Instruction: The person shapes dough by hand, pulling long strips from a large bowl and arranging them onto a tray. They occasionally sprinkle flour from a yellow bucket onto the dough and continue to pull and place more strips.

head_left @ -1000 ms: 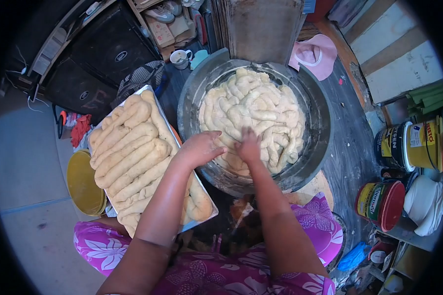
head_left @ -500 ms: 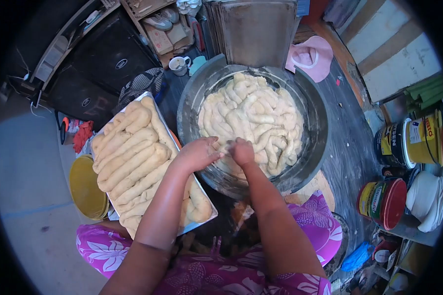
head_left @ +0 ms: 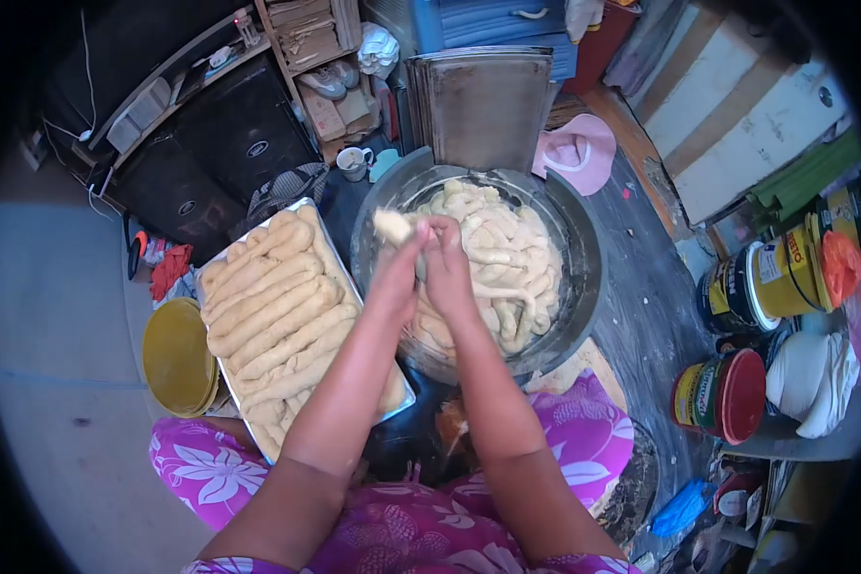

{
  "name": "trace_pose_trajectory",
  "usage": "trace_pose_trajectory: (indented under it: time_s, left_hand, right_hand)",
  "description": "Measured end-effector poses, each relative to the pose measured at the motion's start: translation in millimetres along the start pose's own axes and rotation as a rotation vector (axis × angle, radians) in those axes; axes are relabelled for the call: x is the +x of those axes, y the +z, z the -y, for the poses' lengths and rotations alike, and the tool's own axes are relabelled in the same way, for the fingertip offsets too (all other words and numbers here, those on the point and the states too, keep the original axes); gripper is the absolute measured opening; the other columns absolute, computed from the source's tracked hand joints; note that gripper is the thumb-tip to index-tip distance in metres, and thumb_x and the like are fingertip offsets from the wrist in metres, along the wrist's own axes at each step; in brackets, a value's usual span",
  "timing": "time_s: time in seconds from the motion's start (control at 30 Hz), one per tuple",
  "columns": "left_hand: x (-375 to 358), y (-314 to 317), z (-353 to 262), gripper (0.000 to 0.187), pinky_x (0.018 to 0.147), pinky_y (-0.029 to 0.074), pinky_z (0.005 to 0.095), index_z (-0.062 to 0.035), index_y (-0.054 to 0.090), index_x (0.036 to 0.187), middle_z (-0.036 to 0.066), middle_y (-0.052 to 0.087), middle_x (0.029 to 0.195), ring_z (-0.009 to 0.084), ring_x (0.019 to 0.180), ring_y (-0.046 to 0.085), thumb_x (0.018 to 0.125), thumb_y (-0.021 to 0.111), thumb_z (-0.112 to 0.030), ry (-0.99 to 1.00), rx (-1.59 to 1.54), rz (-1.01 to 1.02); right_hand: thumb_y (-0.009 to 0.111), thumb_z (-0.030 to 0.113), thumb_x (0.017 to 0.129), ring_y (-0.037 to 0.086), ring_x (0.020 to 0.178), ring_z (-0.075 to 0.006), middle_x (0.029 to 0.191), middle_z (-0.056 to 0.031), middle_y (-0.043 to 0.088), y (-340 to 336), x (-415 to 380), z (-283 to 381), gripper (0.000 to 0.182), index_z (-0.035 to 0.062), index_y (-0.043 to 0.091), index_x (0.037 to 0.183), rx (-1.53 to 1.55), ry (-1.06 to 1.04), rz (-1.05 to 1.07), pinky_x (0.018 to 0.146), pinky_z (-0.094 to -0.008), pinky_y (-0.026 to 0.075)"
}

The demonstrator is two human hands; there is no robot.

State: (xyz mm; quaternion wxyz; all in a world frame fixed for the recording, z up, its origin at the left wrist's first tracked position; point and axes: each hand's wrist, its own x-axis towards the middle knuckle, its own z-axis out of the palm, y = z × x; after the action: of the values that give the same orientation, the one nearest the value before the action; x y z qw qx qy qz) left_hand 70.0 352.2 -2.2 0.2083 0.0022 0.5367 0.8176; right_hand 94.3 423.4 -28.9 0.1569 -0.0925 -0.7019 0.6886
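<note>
From the head camera, looking down, my left hand (head_left: 399, 260) and right hand (head_left: 447, 253) are raised together above the near side of the big metal bowl (head_left: 584, 287), both closed around one dough piece (head_left: 392, 227), whose pale end pokes out past my left fingers. The bowl below is heaped with more dough ropes (head_left: 507, 268), and on my left the tray (head_left: 249, 251) holds a stack of finished rolls (head_left: 277, 316). I judge this dough soft, light and stretchy (probably a bit tacky too), so it will sag or thin out if pinched; it is best cradled along its length with both palms rather than held by one end.
</note>
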Motion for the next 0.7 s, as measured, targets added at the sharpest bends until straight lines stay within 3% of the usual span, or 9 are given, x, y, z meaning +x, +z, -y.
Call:
trace_pose_trajectory:
  time_s: [0.07, 0.13, 0.2, 0.27, 0.37, 0.43, 0.53, 0.63, 0.7]
  left_hand:
    - [-14, 15, -43, 0.030, 0.077, 0.049, 0.0335, -0.0052, 0.052, 0.111, 0.007, 0.061, 0.087, 0.0195, 0.078, 0.061, 0.092, 0.053, -0.029, 0.077, 0.024, 0.067]
    - [-42, 23, -91, 0.023, 0.070, 0.049, 0.0304, -0.0049, 0.054, 0.095, 0.006, 0.060, 0.082, 0.0150, 0.074, 0.057, 0.090, 0.056, -0.027, 0.197, 0.011, 0.029]
    - [-69, 17, -145, 0.021, 0.071, 0.048, 0.0336, -0.0052, 0.048, 0.105, 0.003, 0.049, 0.073, 0.0148, 0.069, 0.052, 0.094, 0.047, -0.024, 0.571, -0.152, 0.271]
    - [-100, -4, -206, 0.024, 0.065, 0.041, 0.0283, -0.0043, 0.046, 0.108, 0.002, 0.042, 0.073, 0.0129, 0.067, 0.043, 0.094, 0.048, -0.023, 0.717, -0.314, 0.422]
    - [-127, -54, -266, 0.036, 0.064, 0.042, 0.0288, -0.0036, 0.046, 0.110, 0.005, 0.048, 0.079, 0.0139, 0.067, 0.045, 0.089, 0.056, -0.031, 0.983, -0.249, 0.217]
    - [-133, -66, -268, 0.043, 0.063, 0.044, 0.0279, -0.0026, 0.047, 0.107, 0.006, 0.051, 0.085, 0.0141, 0.070, 0.047, 0.085, 0.060, -0.037, 1.064, -0.169, -0.079]
    - [-110, -84, -210, 0.040, 0.058, 0.048, 0.0251, -0.0040, 0.050, 0.106, 0.007, 0.054, 0.088, 0.0132, 0.073, 0.053, 0.088, 0.055, -0.040, 0.624, -0.129, 0.120]
    - [-98, -64, -136, 0.023, 0.050, 0.045, 0.0215, -0.0017, 0.062, 0.096, 0.008, 0.062, 0.086, 0.0113, 0.070, 0.057, 0.081, 0.059, -0.019, -0.009, 0.386, 0.416]
    - [-97, -42, -101, 0.043, 0.053, 0.047, 0.0211, -0.0026, 0.050, 0.118, 0.010, 0.060, 0.104, 0.0112, 0.086, 0.057, 0.077, 0.061, -0.013, -0.314, 0.521, 0.627]
  right_hand:
    - [0.056, 0.021, 0.087, 0.058, 0.092, -0.0316, 0.101, -0.0160, 0.059, 22, -15, 17, 0.036, 0.0018, 0.046, 0.115, -0.075, -0.469, -0.398, 0.082, -0.0366, 0.045]
    - [0.059, 0.020, 0.084, 0.059, 0.089, -0.0330, 0.098, -0.0170, 0.060, 29, -34, 27, 0.036, 0.0037, 0.048, 0.114, -0.146, -0.555, -0.389, 0.080, -0.0384, 0.046]
    - [0.062, 0.019, 0.081, 0.059, 0.087, -0.0344, 0.094, -0.0181, 0.061, 29, -49, 18, 0.036, 0.0056, 0.050, 0.112, -0.213, -0.624, -0.380, 0.079, -0.0401, 0.046]
    - [0.064, 0.021, 0.078, 0.060, 0.084, -0.0339, 0.089, -0.0204, 0.063, 11, -52, -50, 0.033, 0.0081, 0.057, 0.107, -0.713, -0.127, 0.094, 0.077, -0.0412, 0.047]
    - [0.063, 0.022, 0.077, 0.065, 0.070, -0.0295, 0.082, -0.0185, 0.065, -52, -89, -190, 0.034, 0.0066, 0.061, 0.107, -0.960, 0.002, 0.220, 0.058, -0.0391, 0.050]
    - [0.057, 0.016, 0.078, 0.061, 0.055, -0.0209, 0.074, -0.0120, 0.063, -67, -87, -190, 0.026, 0.0027, 0.062, 0.100, -0.339, 0.576, 0.183, 0.046, -0.0341, 0.046]
    - [0.049, 0.011, 0.078, 0.055, 0.055, -0.0157, 0.068, -0.0071, 0.056, -67, -42, -109, 0.025, 0.0027, 0.059, 0.099, 0.125, 0.603, 0.256, 0.049, -0.0294, 0.044]
    - [0.054, 0.004, 0.074, 0.050, 0.053, -0.0118, 0.070, -0.0035, 0.052, -56, -22, 47, 0.027, 0.0036, 0.050, 0.100, -0.035, 0.350, 0.376, 0.047, -0.0246, 0.041]
    - [0.055, 0.001, 0.073, 0.053, 0.056, -0.0122, 0.073, -0.0039, 0.053, -48, -31, 114, 0.030, 0.0039, 0.046, 0.101, -0.167, 0.241, 0.454, 0.052, -0.0245, 0.045]
